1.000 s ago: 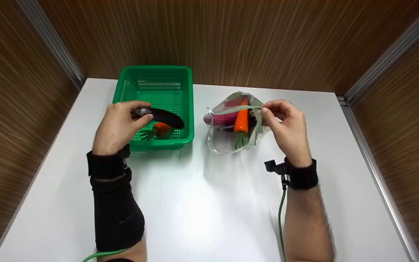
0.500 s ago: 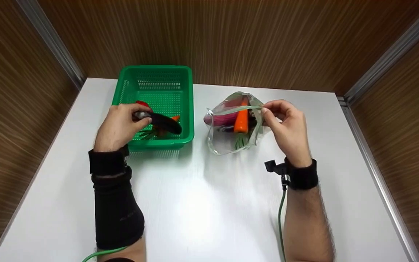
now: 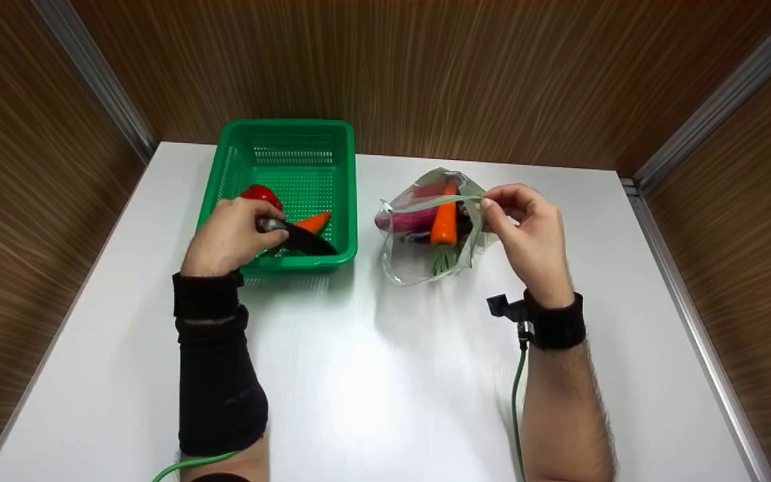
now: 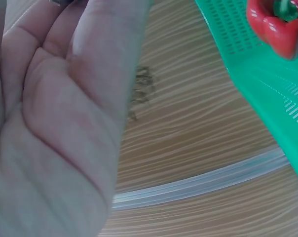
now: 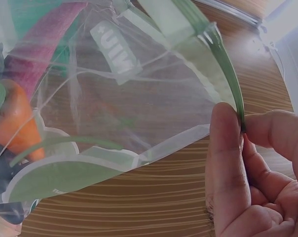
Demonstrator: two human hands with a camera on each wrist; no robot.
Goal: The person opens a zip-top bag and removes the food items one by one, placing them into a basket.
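Over the green perforated plastic basket (image 3: 292,157), we lower a dark purple eggplant (image 3: 302,237) while keeping the clear zip-top plastic bag (image 3: 419,264) open.

Our left hand (image 3: 228,237) has its fingers curled round the eggplant's stem end, the fruit lying low across the basket's near side, beside a small orange carrot (image 3: 312,221) and a red bell pepper (image 3: 262,196) already inside. To the right of the basket, our right hand (image 3: 526,227) pinches the bag's green zip rim (image 5: 223,59) between thumb and fingertips, with a larger carrot (image 3: 444,221) and a purple vegetable (image 3: 405,218) showing inside. We judge it best to lay the eggplant flat before loosening the fingers, and to keep the rim lifted.
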